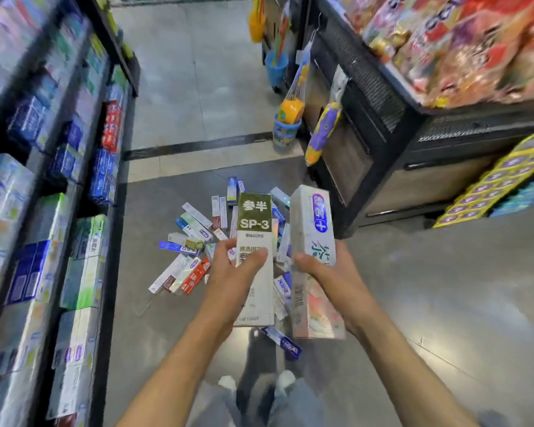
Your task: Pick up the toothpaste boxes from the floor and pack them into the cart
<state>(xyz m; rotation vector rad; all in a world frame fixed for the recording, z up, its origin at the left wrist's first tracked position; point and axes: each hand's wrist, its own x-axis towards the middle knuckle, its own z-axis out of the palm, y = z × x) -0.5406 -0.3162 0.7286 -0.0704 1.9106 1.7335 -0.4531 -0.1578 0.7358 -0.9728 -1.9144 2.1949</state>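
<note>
Head view: left hand (pixel 238 266) gripping SP-3 box (pixel 255 257), right hand (pixel 318 272) gripping white box (pixel 313 241) — cart unseen, pile (pixel 198 241) below hands; loose thumb-only hold, could slip.

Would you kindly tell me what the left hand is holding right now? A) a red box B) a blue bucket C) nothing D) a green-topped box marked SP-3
D: the left hand grips the green-topped box printed SP-3, held above the boxes on the floor.
</note>
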